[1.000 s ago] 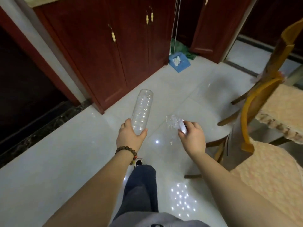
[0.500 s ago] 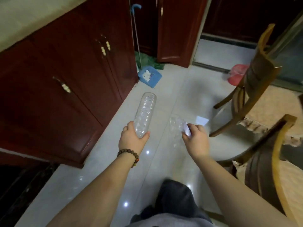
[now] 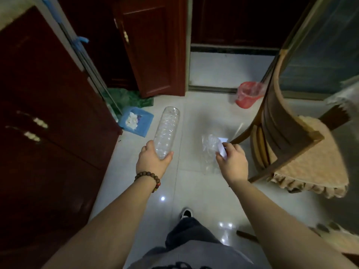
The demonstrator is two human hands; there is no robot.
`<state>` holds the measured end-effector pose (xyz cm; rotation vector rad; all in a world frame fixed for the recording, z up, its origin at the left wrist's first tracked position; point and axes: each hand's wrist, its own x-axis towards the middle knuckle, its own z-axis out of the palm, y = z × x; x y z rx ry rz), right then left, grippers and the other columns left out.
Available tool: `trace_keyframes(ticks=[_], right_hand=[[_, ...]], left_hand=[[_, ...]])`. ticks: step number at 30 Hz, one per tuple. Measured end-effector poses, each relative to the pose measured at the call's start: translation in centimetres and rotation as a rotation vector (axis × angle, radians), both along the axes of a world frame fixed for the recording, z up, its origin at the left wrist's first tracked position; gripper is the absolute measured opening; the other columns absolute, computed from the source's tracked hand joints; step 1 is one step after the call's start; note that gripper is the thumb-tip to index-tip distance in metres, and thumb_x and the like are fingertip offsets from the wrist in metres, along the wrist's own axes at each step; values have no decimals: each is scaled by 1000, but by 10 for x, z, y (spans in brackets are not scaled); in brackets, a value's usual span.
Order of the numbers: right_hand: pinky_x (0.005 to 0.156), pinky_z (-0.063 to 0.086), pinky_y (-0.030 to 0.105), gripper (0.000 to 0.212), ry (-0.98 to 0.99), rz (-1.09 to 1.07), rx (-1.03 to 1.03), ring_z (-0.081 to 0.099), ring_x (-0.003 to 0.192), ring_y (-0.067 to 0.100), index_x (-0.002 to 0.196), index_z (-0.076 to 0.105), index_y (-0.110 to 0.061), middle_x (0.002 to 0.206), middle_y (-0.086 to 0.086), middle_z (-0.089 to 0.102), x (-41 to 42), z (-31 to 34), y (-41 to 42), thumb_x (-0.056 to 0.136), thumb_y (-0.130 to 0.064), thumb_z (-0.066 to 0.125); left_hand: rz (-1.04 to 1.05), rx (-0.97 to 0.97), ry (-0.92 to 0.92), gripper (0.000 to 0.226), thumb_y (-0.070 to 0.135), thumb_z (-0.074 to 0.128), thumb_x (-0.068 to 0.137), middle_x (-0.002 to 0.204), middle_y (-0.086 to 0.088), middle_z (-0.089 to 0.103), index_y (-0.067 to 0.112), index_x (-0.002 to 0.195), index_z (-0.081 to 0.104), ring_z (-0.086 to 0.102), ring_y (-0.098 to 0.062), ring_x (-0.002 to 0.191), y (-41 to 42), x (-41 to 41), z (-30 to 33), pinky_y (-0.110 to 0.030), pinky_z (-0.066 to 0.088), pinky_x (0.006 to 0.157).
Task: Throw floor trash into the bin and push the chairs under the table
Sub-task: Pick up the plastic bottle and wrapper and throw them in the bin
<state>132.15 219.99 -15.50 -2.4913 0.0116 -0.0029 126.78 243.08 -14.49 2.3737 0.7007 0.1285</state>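
My left hand [image 3: 153, 162] grips an empty clear plastic bottle [image 3: 167, 131] by its lower end, the bottle pointing away from me over the floor. My right hand [image 3: 232, 162] pinches a crumpled clear plastic wrapper [image 3: 208, 150] together with a small white slip. A red bin [image 3: 247, 95] lined with a pale plastic bag stands on the floor ahead to the right, partly behind a wooden chair [image 3: 281, 129]. The chair has a beige fringed cushion and stands away from the table at the right.
Dark red cabinets [image 3: 48, 113] line the left side, with an open door [image 3: 153, 45] ahead. A blue dustpan [image 3: 136, 121] holding white scraps and a broom handle [image 3: 81, 47] lean by the cabinets. A second cushioned chair [image 3: 334, 239] is at the lower right. White tiles run between.
I have walked forward and turned right: the red bin and the chair are nearer and more central. Both hands keep the same hold on the bottle and the wrapper.
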Motion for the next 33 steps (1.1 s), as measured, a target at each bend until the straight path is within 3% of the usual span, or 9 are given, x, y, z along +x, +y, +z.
trace_keyframes(ticks=[6, 20, 24, 28, 33], right_hand=[[73, 38, 29, 33, -33, -70, -12, 53, 96, 30, 115, 61, -13, 105, 12, 58, 127, 18, -1, 83, -20, 63], [78, 42, 30, 34, 85, -339, 36, 56, 94, 28, 119, 58, -19, 110, 8, 57, 450, -27, 39, 87, -29, 57], [69, 37, 29, 31, 101, -446, 55, 55, 91, 30, 112, 61, -18, 103, 9, 56, 542, -20, 38, 82, -24, 61], [67, 36, 29, 30, 89, -574, 48, 56, 88, 31, 110, 62, -17, 100, 10, 57, 597, -15, 21, 81, -24, 63], [74, 42, 33, 35, 90, -736, 34, 55, 96, 32, 117, 61, -15, 104, 12, 59, 634, -18, -21, 82, -23, 63]], left_hand=[[-108, -15, -21, 62, 56, 64, 74, 106, -7, 55, 17, 118, 46, 56, -26, 91, 0, 152, 5, -29, 43, 65], [-329, -16, 26, 61, 53, 66, 72, 110, -9, 57, 17, 117, 47, 56, -30, 96, 30, 529, -24, -32, 44, 70], [-435, 23, 77, 63, 51, 68, 74, 111, -14, 57, 13, 119, 47, 56, -34, 97, 33, 640, -17, -37, 49, 73], [-547, 28, 95, 64, 49, 70, 73, 112, -14, 57, 12, 119, 47, 56, -34, 99, 11, 722, -14, -36, 47, 75], [-695, -10, 104, 62, 48, 72, 71, 111, -14, 60, 11, 116, 50, 55, -33, 104, -35, 798, -26, -37, 49, 77]])
